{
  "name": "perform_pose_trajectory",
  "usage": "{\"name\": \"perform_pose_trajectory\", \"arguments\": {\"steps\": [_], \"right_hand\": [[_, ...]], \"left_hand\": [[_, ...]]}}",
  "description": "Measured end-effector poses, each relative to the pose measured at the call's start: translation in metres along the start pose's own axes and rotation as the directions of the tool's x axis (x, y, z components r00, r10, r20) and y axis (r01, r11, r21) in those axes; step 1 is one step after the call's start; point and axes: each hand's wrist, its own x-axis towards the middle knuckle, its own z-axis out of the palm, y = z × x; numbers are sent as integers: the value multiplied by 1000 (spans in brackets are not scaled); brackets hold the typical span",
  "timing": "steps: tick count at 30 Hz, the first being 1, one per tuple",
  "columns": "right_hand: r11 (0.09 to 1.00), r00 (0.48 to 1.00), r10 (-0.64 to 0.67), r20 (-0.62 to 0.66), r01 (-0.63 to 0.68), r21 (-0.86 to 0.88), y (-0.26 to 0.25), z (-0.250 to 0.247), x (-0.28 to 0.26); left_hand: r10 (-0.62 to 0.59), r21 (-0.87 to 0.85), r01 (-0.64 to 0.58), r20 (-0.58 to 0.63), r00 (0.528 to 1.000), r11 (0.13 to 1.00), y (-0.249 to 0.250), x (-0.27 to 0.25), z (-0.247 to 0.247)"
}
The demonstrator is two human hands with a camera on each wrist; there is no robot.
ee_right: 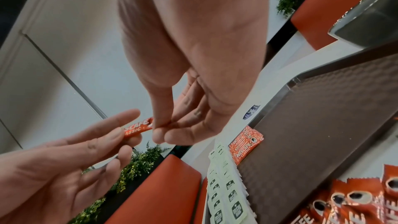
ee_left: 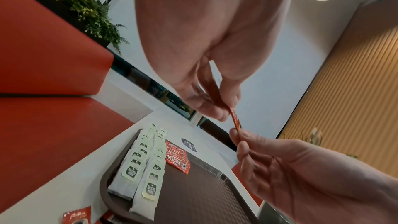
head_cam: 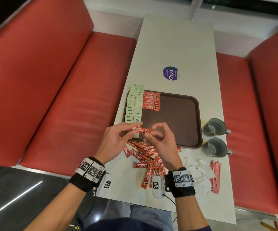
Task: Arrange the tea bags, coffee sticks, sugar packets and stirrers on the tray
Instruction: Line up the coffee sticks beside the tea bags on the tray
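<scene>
One red coffee stick [head_cam: 139, 130] is held level above the near left corner of the brown tray [head_cam: 181, 124]. My left hand [head_cam: 131, 131] pinches its left end and my right hand [head_cam: 147, 133] pinches its right end. The wrist views show the same stick [ee_left: 234, 120] [ee_right: 137, 129] between both hands' fingertips. Two columns of green tea bags [head_cam: 134, 104] run along the tray's left side, with a stack of coffee sticks [head_cam: 151, 101] beside them. Loose coffee sticks [head_cam: 145, 157] lie on the table under my hands. White sugar packets [head_cam: 196, 170] and red stirrers [head_cam: 215, 174] lie to the right.
Two grey mugs [head_cam: 215, 126] [head_cam: 216, 147] stand right of the tray near the table's right edge. A round blue sticker [head_cam: 170, 73] marks the white table [head_cam: 176, 47] beyond the tray. Red bench seats [head_cam: 60, 80] flank both sides.
</scene>
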Motion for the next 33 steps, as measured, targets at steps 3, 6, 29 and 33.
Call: {"name": "perform_pose_trajectory", "arguments": {"steps": [3, 6, 29, 33], "right_hand": [[995, 1000, -11, 22, 13, -98, -1, -3, 1], [976, 999, -20, 40, 28, -217, 1, -7, 4], [928, 997, -60, 41, 71, -367, 1, -31, 30], [902, 996, -48, 81, 78, -425, 6, -33, 41]], "left_hand": [[-60, -66, 55, -86, 994, 996, 2, 0, 3], [-66, -4, 66, -110, 992, 998, -2, 2, 4], [-224, -215, 186, -168, 960, 959, -24, 17, 11], [-214, -230, 173, -168, 962, 958, -27, 21, 12]]}}
